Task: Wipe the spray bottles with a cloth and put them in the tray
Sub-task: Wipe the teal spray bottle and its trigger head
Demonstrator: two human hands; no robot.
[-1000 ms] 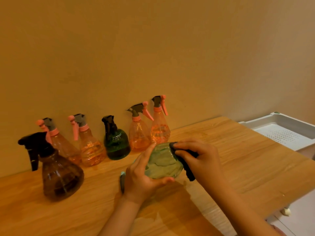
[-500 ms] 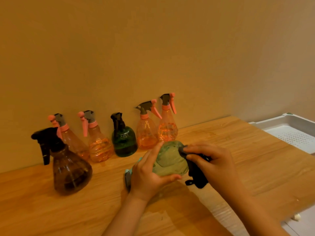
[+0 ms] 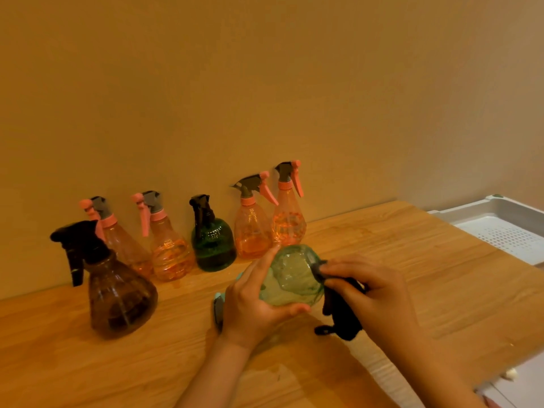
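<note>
Dark cloth (image 3: 338, 313) slid lower, hands gripping pale green bottle (image 3: 290, 276), no readable labels

A wooden table (image 3: 412, 260) stands against a plain tan wall (image 3: 265, 83). A small white scrap (image 3: 511, 373) lies off its right edge.

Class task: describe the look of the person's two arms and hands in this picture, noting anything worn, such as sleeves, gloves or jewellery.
Both forearms are bare as far as the picture shows: no sleeves come into view. The left hand and the right hand wear no gloves, and no rings, watch or bracelets are visible on the fingers or wrists. No markings show on either arm.
</note>
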